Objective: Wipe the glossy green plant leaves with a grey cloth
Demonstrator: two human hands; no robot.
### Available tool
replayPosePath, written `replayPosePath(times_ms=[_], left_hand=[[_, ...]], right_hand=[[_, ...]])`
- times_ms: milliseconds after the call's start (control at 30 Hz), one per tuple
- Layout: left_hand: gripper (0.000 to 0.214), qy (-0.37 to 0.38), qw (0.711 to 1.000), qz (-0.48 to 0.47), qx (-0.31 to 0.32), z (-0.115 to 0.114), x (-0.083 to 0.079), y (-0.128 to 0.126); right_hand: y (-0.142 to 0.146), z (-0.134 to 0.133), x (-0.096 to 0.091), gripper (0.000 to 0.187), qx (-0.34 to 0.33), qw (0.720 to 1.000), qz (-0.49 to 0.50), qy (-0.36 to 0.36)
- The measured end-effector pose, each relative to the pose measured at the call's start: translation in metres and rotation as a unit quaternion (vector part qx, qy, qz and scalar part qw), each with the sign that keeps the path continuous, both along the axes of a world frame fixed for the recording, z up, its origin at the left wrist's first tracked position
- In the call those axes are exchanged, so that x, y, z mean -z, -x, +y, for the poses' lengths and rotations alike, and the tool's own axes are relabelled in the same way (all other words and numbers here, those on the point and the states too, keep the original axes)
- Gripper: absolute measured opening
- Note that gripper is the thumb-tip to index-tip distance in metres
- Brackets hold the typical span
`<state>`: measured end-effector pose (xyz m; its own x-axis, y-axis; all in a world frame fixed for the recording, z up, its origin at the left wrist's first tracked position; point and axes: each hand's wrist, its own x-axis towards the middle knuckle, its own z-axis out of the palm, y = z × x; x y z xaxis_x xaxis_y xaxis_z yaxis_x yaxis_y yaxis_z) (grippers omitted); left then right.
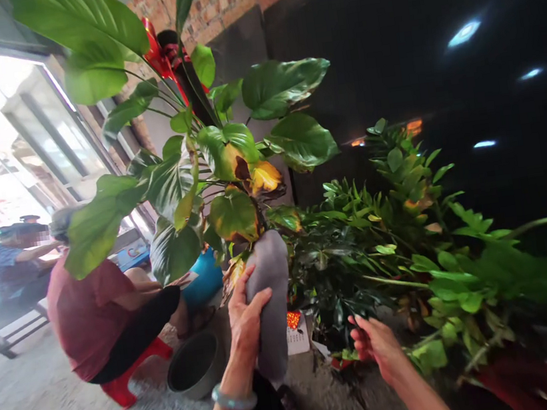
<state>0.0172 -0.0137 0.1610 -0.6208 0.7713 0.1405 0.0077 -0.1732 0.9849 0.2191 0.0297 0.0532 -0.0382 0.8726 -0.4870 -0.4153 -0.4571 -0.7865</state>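
Observation:
My left hand [248, 316], with a pale bangle [234, 398] on its wrist, holds a grey insole [273, 299] upright. The thumb lies across its face and the fingers are at its left edge. To the right and lower, my right hand [376, 345] is held apart from the insole. Its fingers are curled in towards the thumb; whatever they may hold is too small to make out. Behind the insole stands a large potted plant [234, 213] with broad green leaves, some of them yellowed and brown.
Bushy green plants [358, 234] fill the right side before a dark glossy wall [426, 64]. At left a person in a red shirt [86, 310] sits on a red stool [137, 371], near a dark basin [194, 367] and blue tub [203, 281]. Another person [3, 274] sits farther back.

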Motion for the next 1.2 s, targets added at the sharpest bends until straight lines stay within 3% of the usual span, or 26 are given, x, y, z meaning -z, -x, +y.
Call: replayPosePath(times_ms=[67, 133, 200, 267, 333, 433, 533, 600, 667, 733, 833, 900, 1033, 1100, 1200], left_hand=[[0.069, 0.012, 1.0, -0.005, -0.004, 0.017, 0.008, -0.004], [0.068, 0.083, 0.996, -0.015, 0.039, 0.022, 0.034, -0.012], [0.061, 0.162, 0.982, -0.01, 0.093, 0.015, 0.065, -0.018], [0.055, 0.211, 0.968, -0.01, 0.134, -0.003, 0.084, -0.02], [0.053, 0.218, 0.964, -0.014, 0.151, -0.02, 0.083, -0.016], [0.057, 0.169, 0.978, -0.008, 0.121, -0.031, 0.049, -0.006], [0.069, 0.071, 0.996, -0.032, 0.05, -0.016, 0.013, -0.002], [0.074, 0.012, 0.998, -0.054, 0.022, 0.0, 0.006, -0.008], [0.073, 0.021, 0.997, -0.069, 0.025, 0.012, 0.019, -0.019], [0.068, 0.093, 0.991, -0.075, 0.057, 0.013, 0.044, -0.034], [0.061, 0.184, 0.964, -0.087, 0.173, -0.006, 0.081, -0.053], [0.061, 0.211, 0.944, -0.103, 0.232, -0.025, 0.095, -0.06], [0.067, 0.167, 0.954, -0.112, 0.222, -0.051, 0.095, -0.057], [0.071, 0.126, 0.963, -0.096, 0.217, -0.056, 0.091, -0.054], [0.081, 0.093, 0.965, -0.095, 0.225, -0.06, 0.088, -0.062]], right_hand=[[0.005, 0.001, -0.002, 0.026, -0.002, 1.0, 0.002, 0.0], [0.007, 0.0, -0.002, 0.024, -0.003, 1.0, 0.002, 0.003], [0.007, -0.002, 0.0, 0.023, -0.004, 1.0, 0.0, 0.007], [0.003, -0.004, 0.003, 0.023, -0.006, 1.0, -0.004, 0.012], [-0.002, -0.004, 0.005, 0.023, -0.006, 1.0, -0.009, 0.016], [-0.007, -0.003, 0.006, 0.023, -0.004, 1.0, -0.009, 0.014], [-0.006, 0.0, 0.001, 0.024, -0.007, 1.0, -0.002, 0.004], [-0.002, 0.002, -0.002, 0.024, -0.008, 1.0, 0.001, -0.002], [0.001, 0.003, -0.003, 0.024, -0.006, 1.0, 0.003, -0.005], [0.003, 0.003, -0.002, 0.022, -0.005, 1.0, 0.002, -0.001], [0.002, 0.0, 0.005, 0.02, -0.002, 1.0, 0.0, 0.012], [-0.003, -0.005, 0.011, 0.021, 0.003, 1.0, -0.001, 0.02], [-0.014, -0.028, 0.016, 0.034, -0.011, 0.998, 0.032, 0.057], [-0.015, -0.046, 0.011, 0.049, -0.055, 0.993, 0.076, 0.065], [-0.006, -0.074, -0.002, 0.062, -0.125, 0.982, 0.139, 0.019]])
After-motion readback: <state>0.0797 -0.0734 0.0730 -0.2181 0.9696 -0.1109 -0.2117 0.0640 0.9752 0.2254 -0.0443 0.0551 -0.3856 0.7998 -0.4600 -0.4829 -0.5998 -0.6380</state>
